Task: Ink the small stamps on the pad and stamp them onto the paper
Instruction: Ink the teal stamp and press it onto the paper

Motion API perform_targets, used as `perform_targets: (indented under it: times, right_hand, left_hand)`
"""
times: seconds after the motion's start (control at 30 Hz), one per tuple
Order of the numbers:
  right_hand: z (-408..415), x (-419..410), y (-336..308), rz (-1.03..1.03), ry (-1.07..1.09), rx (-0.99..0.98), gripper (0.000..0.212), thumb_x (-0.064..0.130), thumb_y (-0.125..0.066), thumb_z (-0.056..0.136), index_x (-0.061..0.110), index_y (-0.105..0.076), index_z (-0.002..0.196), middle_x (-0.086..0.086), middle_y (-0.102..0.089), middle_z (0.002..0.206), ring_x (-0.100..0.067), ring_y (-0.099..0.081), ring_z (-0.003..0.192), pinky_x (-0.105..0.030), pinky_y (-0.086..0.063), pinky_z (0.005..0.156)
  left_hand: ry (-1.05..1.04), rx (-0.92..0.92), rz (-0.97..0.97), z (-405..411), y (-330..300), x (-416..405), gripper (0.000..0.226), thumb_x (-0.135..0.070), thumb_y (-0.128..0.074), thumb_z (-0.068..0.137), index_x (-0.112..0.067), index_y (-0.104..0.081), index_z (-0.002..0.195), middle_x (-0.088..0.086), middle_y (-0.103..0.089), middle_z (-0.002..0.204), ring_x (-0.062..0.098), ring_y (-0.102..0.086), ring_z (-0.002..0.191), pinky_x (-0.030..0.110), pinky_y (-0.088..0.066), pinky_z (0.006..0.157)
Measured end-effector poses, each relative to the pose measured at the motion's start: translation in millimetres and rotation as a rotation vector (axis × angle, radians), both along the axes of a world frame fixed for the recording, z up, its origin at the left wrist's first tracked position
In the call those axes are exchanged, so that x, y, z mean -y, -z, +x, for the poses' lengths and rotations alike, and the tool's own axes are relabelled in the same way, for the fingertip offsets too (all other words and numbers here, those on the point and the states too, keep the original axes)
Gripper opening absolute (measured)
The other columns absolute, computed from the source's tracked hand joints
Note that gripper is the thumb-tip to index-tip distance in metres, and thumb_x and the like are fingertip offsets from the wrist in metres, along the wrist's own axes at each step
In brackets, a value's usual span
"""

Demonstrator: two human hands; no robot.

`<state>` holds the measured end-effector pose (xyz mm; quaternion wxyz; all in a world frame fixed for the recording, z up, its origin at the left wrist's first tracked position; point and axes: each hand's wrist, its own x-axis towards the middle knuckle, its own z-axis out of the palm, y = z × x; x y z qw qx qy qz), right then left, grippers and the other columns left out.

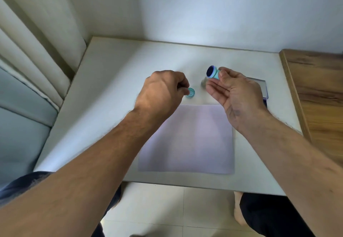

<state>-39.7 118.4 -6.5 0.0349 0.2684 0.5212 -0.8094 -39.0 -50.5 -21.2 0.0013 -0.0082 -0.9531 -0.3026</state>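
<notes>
White table (pixel 111 91) w/ paper (pixel 187 140): L hand (pixel 161 91) pinching cap (pixel 191 93), R hand (pixel 235 95) gripping stamp (pixel 213 72).

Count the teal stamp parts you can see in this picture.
2: a teal stamp pinched in the right hand, and a teal cap at the left hand. Others may be hidden.

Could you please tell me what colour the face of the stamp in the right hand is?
Dark blue, on the stamp with a teal body, seen in the head view.
</notes>
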Motion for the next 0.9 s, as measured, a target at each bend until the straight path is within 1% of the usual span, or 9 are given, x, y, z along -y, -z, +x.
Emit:
perform_targets:
  times: [0.07, 0.17, 0.27, 0.37, 0.5, 0.57, 0.7, 0.8, 0.9]
  right_hand:
    - [0.1, -2.1, 0.6, -0.007, 0.009, -0.002, 0.005, 0.002, -0.064, 0.092, 0.003, -0.067, 0.095, -0.017, -0.074, 0.085, -0.024, -0.076, 0.082, -0.030, -0.061, 0.066]
    - [2.0, -4.7, 3.0, -0.024, 0.009, 0.006, 0.006, 0.001, -0.064, 0.092, 0.003, -0.068, 0.096, -0.014, -0.075, 0.079, -0.023, -0.076, 0.079, -0.030, -0.061, 0.066]
    - [3.8, -7.3, 6.2, -0.021, 0.007, 0.010, 0.006, 0.002, -0.064, 0.092, 0.004, -0.068, 0.096, -0.014, -0.076, 0.080, -0.022, -0.076, 0.079, -0.029, -0.061, 0.066]
    - [5.6, -9.8, 8.2, -0.017, -0.003, 0.005, 0.007, 0.002, -0.065, 0.091, 0.004, -0.068, 0.097, -0.016, -0.075, 0.086, -0.022, -0.076, 0.078, -0.030, -0.061, 0.066]
    - [5.5, -13.2, 6.4, -0.014, -0.013, -0.016, 0.008, 0.004, -0.064, 0.092, 0.004, -0.068, 0.099, -0.016, -0.074, 0.088, -0.020, -0.076, 0.074, -0.030, -0.061, 0.066]
    - [5.0, -15.0, 5.1, -0.012, -0.014, -0.019, 0.008, 0.004, -0.064, 0.092, 0.004, -0.068, 0.099, -0.015, -0.074, 0.087, -0.019, -0.076, 0.074, -0.030, -0.061, 0.066]
    - [5.4, -16.9, 5.4, -0.009, -0.023, -0.020, 0.007, 0.005, -0.065, 0.092, 0.005, -0.068, 0.098, -0.015, -0.074, 0.086, -0.019, -0.076, 0.072, -0.030, -0.061, 0.066]
    - [6.0, -18.0, 6.6, -0.014, -0.026, -0.022, 0.007, 0.005, -0.066, 0.091, 0.005, -0.069, 0.098, -0.015, -0.075, 0.084, -0.020, -0.075, 0.072, -0.029, -0.060, 0.066]
    - [5.2, -16.9, 8.2, -0.045, -0.039, -0.033, 0.008, 0.004, -0.065, 0.092, 0.005, -0.069, 0.098, -0.013, -0.075, 0.081, -0.020, -0.076, 0.073, -0.030, -0.060, 0.065]
  left_hand:
    - [0.024, -0.001, -0.018, -2.2, 4.5, -7.1, 0.009, -0.034, -0.068, 0.087, -0.032, -0.073, 0.094, -0.009, -0.068, 0.086, 0.016, -0.064, 0.082, 0.025, -0.050, 0.069]
    - [0.035, 0.017, -0.041, -5.5, 11.5, -12.9, 0.024, -0.040, -0.066, 0.089, -0.031, -0.070, 0.111, -0.005, -0.068, 0.106, 0.019, -0.064, 0.093, 0.029, -0.052, 0.081]
    - [0.053, 0.008, -0.098, -7.9, 15.0, -17.7, 0.031, -0.035, -0.064, 0.092, -0.029, -0.065, 0.122, -0.001, -0.066, 0.117, 0.024, -0.064, 0.101, 0.033, -0.052, 0.086]
    - [0.102, -0.024, -0.231, -6.7, 17.9, -23.2, 0.028, -0.024, -0.061, 0.093, -0.021, -0.066, 0.120, 0.004, -0.066, 0.116, 0.029, -0.062, 0.099, 0.034, -0.048, 0.089]
    - [0.167, -0.055, -0.337, -4.0, 22.0, -27.8, 0.024, -0.029, -0.057, 0.095, -0.016, -0.064, 0.113, 0.005, -0.065, 0.109, 0.028, -0.062, 0.093, 0.035, -0.035, 0.100]
    - [0.180, -0.053, -0.331, -5.2, 24.7, -29.5, 0.025, -0.030, -0.058, 0.095, -0.015, -0.065, 0.114, 0.005, -0.065, 0.109, 0.028, -0.062, 0.095, 0.036, -0.034, 0.100]
    - [0.178, -0.050, -0.297, -7.1, 28.6, -29.6, 0.022, -0.022, -0.058, 0.095, -0.014, -0.068, 0.113, 0.006, -0.066, 0.110, 0.029, -0.062, 0.095, 0.029, -0.033, 0.090]
    - [0.161, -0.087, -0.243, -5.4, 28.9, -28.0, 0.022, -0.017, -0.057, 0.093, -0.014, -0.068, 0.112, 0.006, -0.065, 0.110, 0.028, -0.061, 0.094, 0.029, -0.035, 0.091]
    - [0.100, -0.111, -0.104, -5.0, 23.1, -27.7, 0.030, -0.020, -0.061, 0.088, -0.018, -0.069, 0.117, 0.003, -0.063, 0.109, 0.026, -0.061, 0.092, 0.027, -0.042, 0.088]
